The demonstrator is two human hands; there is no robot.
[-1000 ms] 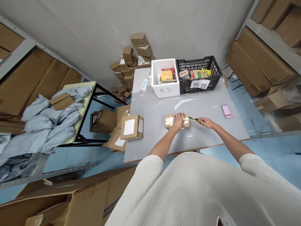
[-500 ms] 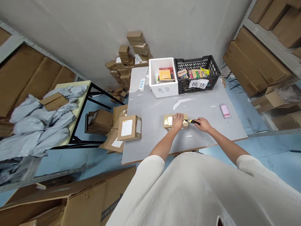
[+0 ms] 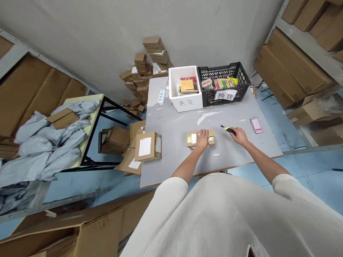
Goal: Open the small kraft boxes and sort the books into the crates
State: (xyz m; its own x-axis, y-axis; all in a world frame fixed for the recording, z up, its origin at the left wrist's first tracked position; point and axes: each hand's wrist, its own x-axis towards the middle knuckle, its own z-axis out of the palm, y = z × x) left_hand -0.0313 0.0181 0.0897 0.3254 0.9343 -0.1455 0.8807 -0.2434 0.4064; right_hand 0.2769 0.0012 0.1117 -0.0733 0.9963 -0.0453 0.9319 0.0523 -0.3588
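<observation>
A small taped cardboard box (image 3: pixel 190 139) with a pale label lies on the grey table (image 3: pixel 171 157). My left hand (image 3: pixel 202 138) rests on top of the box, its fingers stretched out and lying flat. To the right of the box, my right hand (image 3: pixel 239 135) is wrapped round a black and yellow utility knife (image 3: pixel 229 130). The blade end points left and stands apart from the box. My right hand covers the rear of the handle.
Behind are a white foam box (image 3: pixel 187 103) and a black crate (image 3: pixel 225 85) holding books. A pink blurred item (image 3: pixel 256 125) lies right, a labelled carton (image 3: pixel 146 146) at the left edge. Grey bags (image 3: pixel 50 142) cover a side table.
My right hand has moved right with the knife, whose blade has come away from the box. My left hand has stayed on the box.
</observation>
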